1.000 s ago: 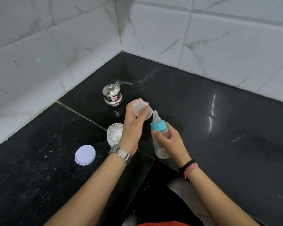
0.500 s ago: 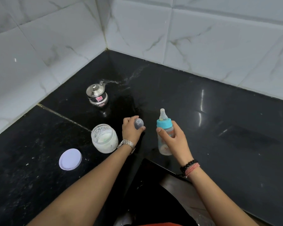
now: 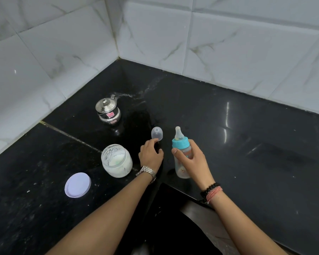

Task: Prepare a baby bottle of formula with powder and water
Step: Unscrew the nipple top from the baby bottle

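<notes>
Right hand (image 3: 191,161) grips baby bottle (image 3: 181,157) upright on counter (image 3: 247,144), teat collar on. Left hand (image 3: 150,155), fingers loose, just touches dome cap (image 3: 157,133). I judge assembly stage; next: unscrew collar to add powder.

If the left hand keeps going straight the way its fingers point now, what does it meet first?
Most likely the clear bottle cap standing on the counter, just past the left hand. Its fingertips look close to or touching the cap's base; depth is unclear.
</notes>
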